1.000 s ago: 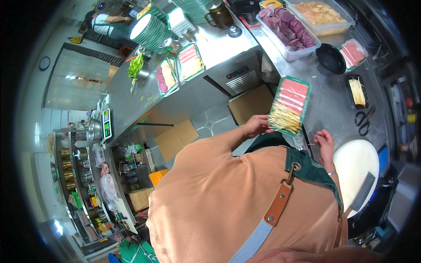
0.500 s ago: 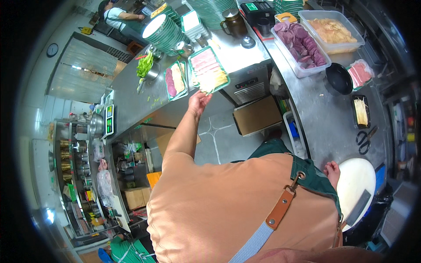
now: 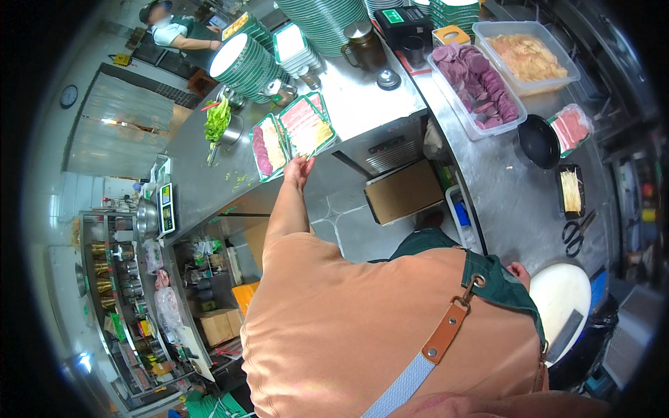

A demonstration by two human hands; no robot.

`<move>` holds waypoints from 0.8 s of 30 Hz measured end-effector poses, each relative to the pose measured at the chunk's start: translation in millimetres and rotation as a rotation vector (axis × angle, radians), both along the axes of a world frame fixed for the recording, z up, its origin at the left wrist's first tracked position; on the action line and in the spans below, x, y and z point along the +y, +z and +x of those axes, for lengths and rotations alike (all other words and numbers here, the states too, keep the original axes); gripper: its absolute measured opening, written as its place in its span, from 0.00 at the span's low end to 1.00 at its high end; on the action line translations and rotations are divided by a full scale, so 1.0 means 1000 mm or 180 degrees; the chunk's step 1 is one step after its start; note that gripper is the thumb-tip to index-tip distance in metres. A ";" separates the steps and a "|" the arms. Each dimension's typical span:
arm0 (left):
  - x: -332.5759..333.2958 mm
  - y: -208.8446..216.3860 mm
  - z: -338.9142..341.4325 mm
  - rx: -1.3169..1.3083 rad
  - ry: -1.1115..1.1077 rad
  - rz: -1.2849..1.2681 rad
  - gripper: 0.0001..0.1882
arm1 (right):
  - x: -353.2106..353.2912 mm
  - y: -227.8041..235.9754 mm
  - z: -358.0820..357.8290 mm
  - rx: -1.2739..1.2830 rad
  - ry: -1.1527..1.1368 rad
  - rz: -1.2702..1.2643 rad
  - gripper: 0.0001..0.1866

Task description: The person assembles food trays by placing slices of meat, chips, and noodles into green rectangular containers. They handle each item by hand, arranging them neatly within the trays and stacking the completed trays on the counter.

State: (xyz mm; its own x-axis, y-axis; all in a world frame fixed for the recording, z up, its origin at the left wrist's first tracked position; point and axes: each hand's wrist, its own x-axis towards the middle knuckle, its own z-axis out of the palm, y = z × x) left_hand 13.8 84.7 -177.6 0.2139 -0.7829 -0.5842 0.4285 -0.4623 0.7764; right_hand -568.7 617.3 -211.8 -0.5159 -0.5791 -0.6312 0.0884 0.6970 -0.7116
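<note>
My left hand point(image 3: 297, 171) reaches across to the counter, fingers closed on the near edge of a green-rimmed tray point(image 3: 311, 150). Rows of pink sliced meat point(image 3: 304, 120) fill most of that tray, with pale yellow strips point(image 3: 322, 132) in its near corner. Close on its left lies a second tray point(image 3: 266, 175), holding purple slices point(image 3: 262, 150) and pale yellow pieces. Low by my side, my right hand point(image 3: 518, 272) hangs next to a round white cutting board point(image 3: 563, 289). The apron partly hides it; its visible fingers are loosely bent, with nothing seen in them.
Stacked green-rimmed dishes point(image 3: 244, 66), a jug point(image 3: 364, 46) and a pot of leafy greens point(image 3: 227, 128) stand on the left counter. The right counter bears a purple-slice tub point(image 3: 512, 124), black bowl point(image 3: 538, 134) and scissors point(image 3: 577, 234). A co-worker point(image 3: 180, 31) stands far left.
My left hand has drawn the meat tray left and slightly nearer, up against the tray with purple slices. My right hand has shifted a little left, further behind the apron.
</note>
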 end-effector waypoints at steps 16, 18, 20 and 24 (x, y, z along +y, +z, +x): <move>-0.082 0.050 -0.097 -0.3136 -0.1016 -0.2083 0.12 | -0.049 0.032 0.013 0.0379 0.0194 0.0102 0.15; -0.134 0.040 -0.129 -0.2667 -0.1024 -0.2240 0.17 | -0.048 0.033 0.014 0.0436 0.0195 0.0119 0.15; -0.183 0.038 -0.159 -0.2176 -0.1418 -0.2062 0.27 | -0.041 0.030 0.010 0.0773 0.0282 0.0097 0.14; -0.260 0.045 -0.199 -0.2513 -0.1328 -0.2035 0.33 | -0.018 0.016 0.005 0.0967 0.0227 0.0172 0.14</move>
State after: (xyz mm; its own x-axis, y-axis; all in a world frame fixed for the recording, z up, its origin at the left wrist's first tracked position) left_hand -185.6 -175.0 -132.9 -0.0029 -0.9901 0.1402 -0.3911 0.1302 0.9111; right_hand -563.4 599.2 -195.7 -0.6448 -0.5905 -0.4853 -0.1731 0.7312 -0.6598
